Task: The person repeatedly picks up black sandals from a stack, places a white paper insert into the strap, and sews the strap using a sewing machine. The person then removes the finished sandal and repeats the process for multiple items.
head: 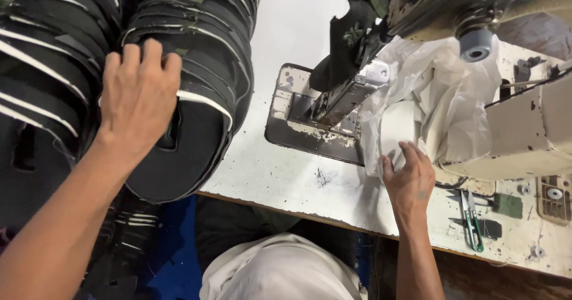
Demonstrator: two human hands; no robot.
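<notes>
Closest to the person, pale cloth (280, 273) lies over their lap at the bottom edge, with blue fabric (176, 246) beside it. The left hand (138, 94) reaches out to a stack of black cut pieces (179, 97) edged in white, palm down on the top piece, fingers (152, 53) spread narrowly and curled over its far rim, pressing rather than lifting; a second stack of black pieces (42, 67) stands just beside it to the left. On the other side, the right hand (411, 178) rests at the near edge of a crumpled clear plastic bag (441, 97), fingers (411, 152) loosely open and touching the bag, over a pale folded piece inside; whether they pinch it, I cannot tell. Both lie on the white, scuffed surface (286, 175). Near the right hand, green-handled thread snips (472, 219) lie flat on the surface. Farther back stands the worn sewing machine (524, 127), its metal plate (298, 121) and presser assembly (351, 91) between the two hands.
</notes>
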